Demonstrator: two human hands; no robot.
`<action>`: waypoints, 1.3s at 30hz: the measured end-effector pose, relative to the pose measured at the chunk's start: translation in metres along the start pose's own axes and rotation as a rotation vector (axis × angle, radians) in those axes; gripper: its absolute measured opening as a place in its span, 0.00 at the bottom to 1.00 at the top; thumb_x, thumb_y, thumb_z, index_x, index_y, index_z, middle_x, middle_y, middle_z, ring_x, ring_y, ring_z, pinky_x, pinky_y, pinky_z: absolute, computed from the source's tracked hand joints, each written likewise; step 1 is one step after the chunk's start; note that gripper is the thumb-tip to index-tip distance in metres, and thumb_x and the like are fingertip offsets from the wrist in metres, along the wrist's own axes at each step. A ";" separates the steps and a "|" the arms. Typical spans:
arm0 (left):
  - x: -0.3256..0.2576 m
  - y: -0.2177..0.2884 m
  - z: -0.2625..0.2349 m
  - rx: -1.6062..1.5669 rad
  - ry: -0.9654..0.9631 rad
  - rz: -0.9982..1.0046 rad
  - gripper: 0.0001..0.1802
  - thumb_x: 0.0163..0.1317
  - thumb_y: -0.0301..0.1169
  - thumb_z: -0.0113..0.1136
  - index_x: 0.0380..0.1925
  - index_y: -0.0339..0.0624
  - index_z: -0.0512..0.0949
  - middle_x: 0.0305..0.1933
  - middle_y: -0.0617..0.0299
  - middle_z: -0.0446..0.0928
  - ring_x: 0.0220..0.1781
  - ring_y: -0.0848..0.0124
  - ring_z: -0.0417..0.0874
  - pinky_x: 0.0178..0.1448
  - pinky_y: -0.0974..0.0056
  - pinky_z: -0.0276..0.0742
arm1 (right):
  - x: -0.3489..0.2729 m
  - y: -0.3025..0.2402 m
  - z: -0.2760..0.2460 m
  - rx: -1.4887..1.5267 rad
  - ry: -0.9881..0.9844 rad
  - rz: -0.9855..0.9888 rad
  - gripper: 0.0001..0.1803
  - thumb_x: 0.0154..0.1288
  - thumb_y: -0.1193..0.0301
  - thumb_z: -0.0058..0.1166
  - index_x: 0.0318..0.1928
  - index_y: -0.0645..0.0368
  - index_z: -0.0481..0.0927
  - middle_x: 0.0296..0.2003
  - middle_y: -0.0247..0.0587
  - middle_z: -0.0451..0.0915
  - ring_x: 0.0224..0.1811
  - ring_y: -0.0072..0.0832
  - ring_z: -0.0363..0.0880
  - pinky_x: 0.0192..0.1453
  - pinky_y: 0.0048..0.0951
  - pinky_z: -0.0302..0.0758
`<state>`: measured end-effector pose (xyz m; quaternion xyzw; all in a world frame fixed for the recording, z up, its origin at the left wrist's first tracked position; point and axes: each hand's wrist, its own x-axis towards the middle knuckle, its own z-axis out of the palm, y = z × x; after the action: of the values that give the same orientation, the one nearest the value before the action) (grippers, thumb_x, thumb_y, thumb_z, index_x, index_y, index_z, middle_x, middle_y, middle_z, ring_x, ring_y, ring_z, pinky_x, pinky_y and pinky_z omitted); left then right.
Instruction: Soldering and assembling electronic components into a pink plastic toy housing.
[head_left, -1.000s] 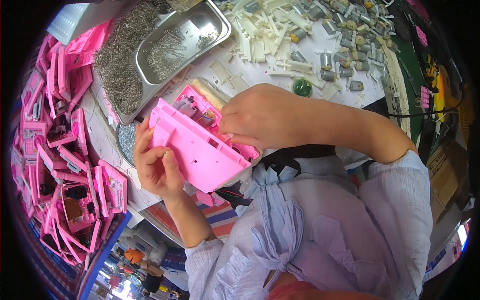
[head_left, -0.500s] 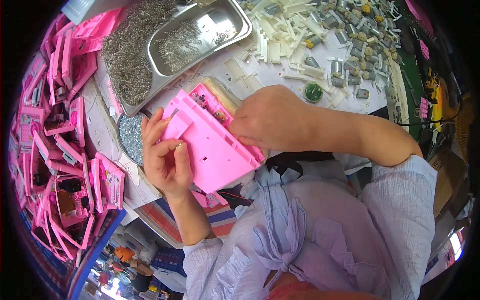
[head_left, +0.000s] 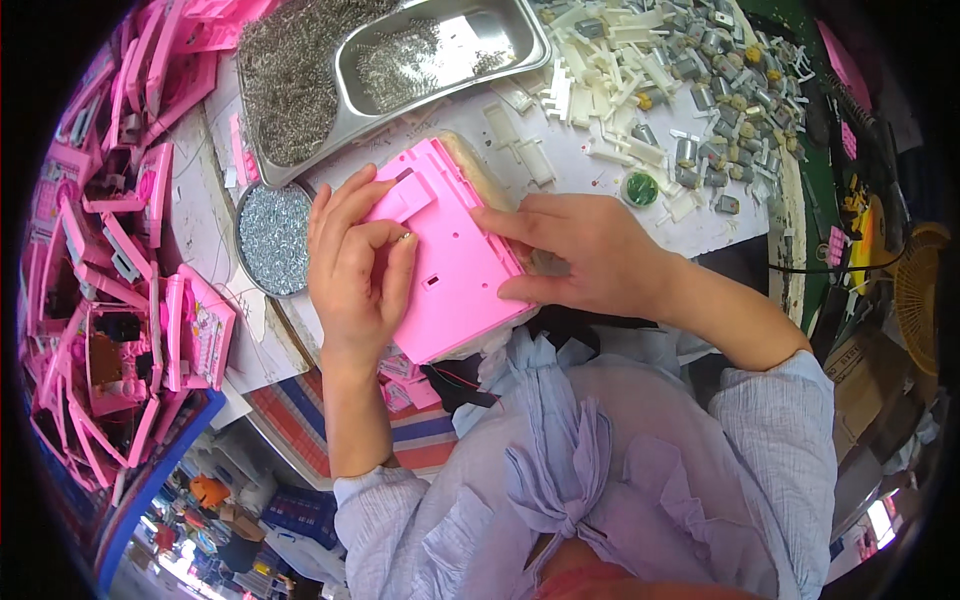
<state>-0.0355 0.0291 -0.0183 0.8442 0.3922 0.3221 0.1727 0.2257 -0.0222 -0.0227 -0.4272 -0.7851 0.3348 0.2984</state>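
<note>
A pink plastic case [head_left: 455,270] lies on a pale padded block [head_left: 472,178], its flat back panel facing up with small holes and a raised box-shaped part. My right hand [head_left: 590,250] grips the case's right edge, index finger on top and thumb lower down. Over the case's left side is my left hand [head_left: 358,265], thumb and forefinger pinched on a small shiny metal piece [head_left: 406,237], too small to name surely. Its other fingers reach toward the raised part. The inside of the case is hidden under the panel.
Left of the case stand a round bowl of small screws [head_left: 275,240] and a steel tray [head_left: 345,130] of springs. White plastic parts [head_left: 610,80] and small motors [head_left: 715,130] are heaped at the far right, near a round green piece [head_left: 641,188]. Pink cases [head_left: 120,260] pile up at far left.
The pink panel, tilted before with inner parts showing along its right edge, now lies flat over them. My right hand has shifted from that gap to grip the edge. The left pinch stays.
</note>
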 end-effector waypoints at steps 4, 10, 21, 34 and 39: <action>0.002 0.001 0.002 0.011 0.025 0.039 0.10 0.56 0.24 0.71 0.34 0.40 0.78 0.53 0.48 0.83 0.63 0.49 0.83 0.73 0.38 0.67 | -0.002 -0.003 0.001 -0.002 0.031 0.001 0.36 0.58 0.64 0.73 0.67 0.53 0.78 0.35 0.42 0.81 0.31 0.38 0.80 0.35 0.35 0.78; 0.000 0.001 0.004 -0.060 0.101 0.055 0.10 0.55 0.23 0.72 0.33 0.37 0.78 0.52 0.45 0.82 0.58 0.47 0.84 0.68 0.40 0.73 | 0.001 -0.019 0.001 0.142 0.047 0.152 0.36 0.60 0.67 0.73 0.69 0.54 0.75 0.34 0.38 0.81 0.29 0.29 0.79 0.33 0.29 0.77; 0.013 0.006 -0.003 -0.036 -0.035 0.066 0.11 0.54 0.22 0.72 0.34 0.36 0.78 0.51 0.45 0.82 0.58 0.46 0.83 0.61 0.49 0.77 | -0.001 -0.025 0.005 0.242 0.028 0.324 0.32 0.63 0.66 0.68 0.67 0.55 0.74 0.30 0.35 0.80 0.28 0.30 0.80 0.33 0.32 0.77; 0.001 -0.005 -0.006 -0.211 0.041 -0.030 0.06 0.60 0.23 0.68 0.34 0.36 0.79 0.56 0.45 0.82 0.65 0.47 0.80 0.67 0.49 0.74 | 0.006 -0.042 0.007 0.178 0.112 0.262 0.34 0.63 0.63 0.67 0.69 0.56 0.72 0.40 0.47 0.83 0.35 0.41 0.83 0.40 0.38 0.81; -0.032 0.005 -0.023 -0.261 0.298 -0.353 0.03 0.67 0.23 0.63 0.38 0.35 0.79 0.67 0.42 0.77 0.70 0.52 0.77 0.73 0.51 0.69 | 0.004 -0.041 0.008 0.207 0.066 0.345 0.35 0.63 0.66 0.69 0.68 0.58 0.73 0.36 0.45 0.82 0.30 0.34 0.82 0.36 0.33 0.80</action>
<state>-0.0635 0.0020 -0.0116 0.6764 0.5098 0.4556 0.2738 0.1989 -0.0375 0.0053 -0.5333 -0.6514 0.4456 0.3044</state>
